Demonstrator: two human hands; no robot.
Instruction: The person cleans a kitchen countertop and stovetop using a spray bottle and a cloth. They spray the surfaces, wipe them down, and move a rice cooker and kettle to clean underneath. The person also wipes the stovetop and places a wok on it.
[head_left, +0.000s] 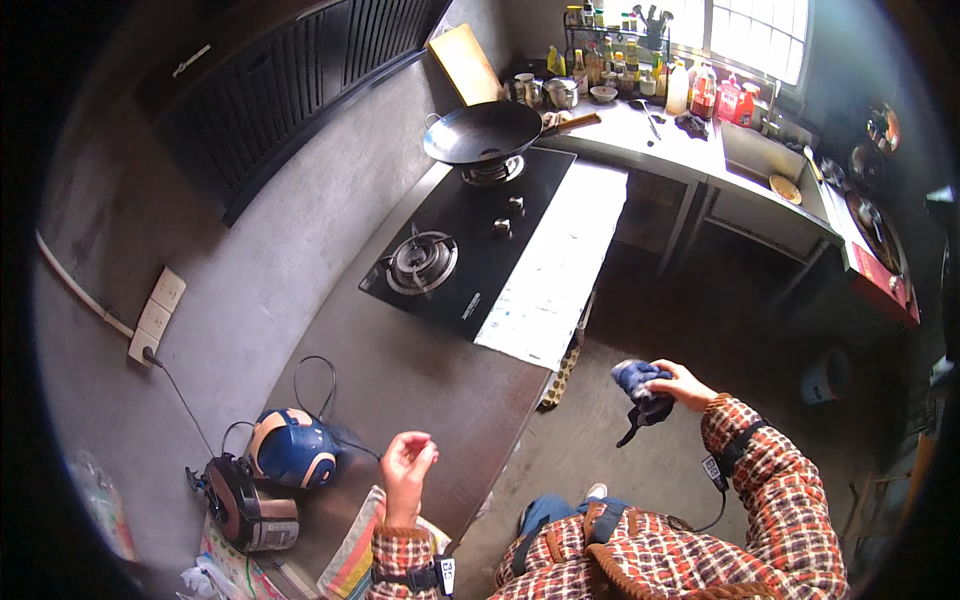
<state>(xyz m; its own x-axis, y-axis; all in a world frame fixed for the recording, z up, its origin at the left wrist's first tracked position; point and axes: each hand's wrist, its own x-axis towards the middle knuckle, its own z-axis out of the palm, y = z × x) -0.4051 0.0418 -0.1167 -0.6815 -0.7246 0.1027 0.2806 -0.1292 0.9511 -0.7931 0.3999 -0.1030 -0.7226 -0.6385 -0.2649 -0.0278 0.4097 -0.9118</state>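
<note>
My right hand (681, 385) grips a crumpled dark blue cloth (645, 390) over the floor, to the right of the counter. A dark strip of the cloth hangs down. My left hand (409, 469) is raised above the near part of the brown counter (450, 390), its fingers curled and nothing visible in them. Left of that hand stand a blue rice cooker (292, 450) and a dark kettle-like appliance (240, 506). A striped cloth (356, 540) lies at the counter's near edge, beside my left wrist.
A black gas hob (480, 232) carries a wok (484, 135) on its far burner. White sheeting (555, 262) covers the counter strip beside it. Bottles, a pot (561, 94) and a sink (772, 161) line the window side. A bucket (823, 375) stands on the floor at right.
</note>
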